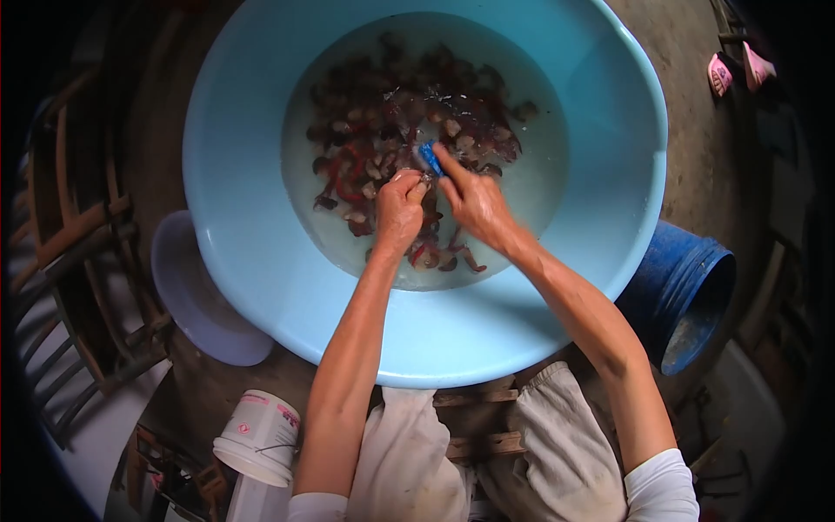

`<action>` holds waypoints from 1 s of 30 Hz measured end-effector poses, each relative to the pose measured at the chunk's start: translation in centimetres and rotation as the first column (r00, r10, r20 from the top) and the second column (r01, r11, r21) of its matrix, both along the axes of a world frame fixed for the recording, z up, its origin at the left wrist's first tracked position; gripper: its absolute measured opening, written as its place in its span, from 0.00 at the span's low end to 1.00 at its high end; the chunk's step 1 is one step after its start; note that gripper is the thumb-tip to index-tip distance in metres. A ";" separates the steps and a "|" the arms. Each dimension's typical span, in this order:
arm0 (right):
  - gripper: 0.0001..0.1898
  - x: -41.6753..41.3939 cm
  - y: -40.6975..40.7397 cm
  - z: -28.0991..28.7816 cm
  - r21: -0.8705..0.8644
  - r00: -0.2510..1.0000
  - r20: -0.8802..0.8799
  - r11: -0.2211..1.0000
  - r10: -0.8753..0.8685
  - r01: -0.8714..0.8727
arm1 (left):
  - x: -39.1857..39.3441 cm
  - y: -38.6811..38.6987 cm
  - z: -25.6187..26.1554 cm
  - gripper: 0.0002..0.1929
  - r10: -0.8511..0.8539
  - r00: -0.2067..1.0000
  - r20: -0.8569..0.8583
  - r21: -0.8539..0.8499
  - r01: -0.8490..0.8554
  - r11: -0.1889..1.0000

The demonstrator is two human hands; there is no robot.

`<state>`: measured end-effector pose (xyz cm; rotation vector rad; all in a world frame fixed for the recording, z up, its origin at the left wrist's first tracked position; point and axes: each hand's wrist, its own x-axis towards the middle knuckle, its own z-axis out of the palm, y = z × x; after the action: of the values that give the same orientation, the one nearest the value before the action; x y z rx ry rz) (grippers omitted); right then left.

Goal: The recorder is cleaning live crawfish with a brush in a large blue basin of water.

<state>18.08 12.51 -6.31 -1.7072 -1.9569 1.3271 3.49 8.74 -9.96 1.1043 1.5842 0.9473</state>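
A large light-blue plastic basin (248, 196) stands before me, partly filled with cloudy water. Under the water lies a heap of dark brown, reddish and pale pieces (352, 163); I cannot tell exactly what they are. Above the heap, my right hand (481, 202) grips a small blue brush (430, 158), its pale bristles blurred and facing left. My left hand (401, 205) is just left of the brush, thumb and fingers pinched on a small piece (426, 177) that they mostly hide. The brush is close to those fingertips; contact is unclear.
A pale purple basin (196, 307) leans at the left, with wooden chairs (78, 228) beyond. A white bucket (259, 430) sits upside down at lower left. At right, a blue plastic drum (685, 293) lies on its side. Pink slippers (719, 75) show at upper right.
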 end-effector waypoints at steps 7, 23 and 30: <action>0.25 0.3 1.2 0.6 -0.058 0.997 0.054 0.997 -0.046 0.049 | 0.8 0.1 0.1 0.05 0.011 0.999 0.043 0.011 -0.012 1.000; 0.27 -0.1 0.3 0.5 -0.033 0.999 0.033 0.999 -0.023 0.024 | -1.2 0.3 -0.6 0.07 -0.020 1.000 -0.024 -0.146 0.016 0.989; 0.26 1.1 2.2 -1.0 0.028 0.961 -0.120 0.967 -0.249 0.254 | 0.1 1.1 1.8 0.09 0.026 0.979 0.204 -0.102 -0.005 0.995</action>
<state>19.14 14.73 -7.34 -1.7486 -1.6302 1.2518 3.60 9.82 -8.12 0.8951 1.4565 0.9486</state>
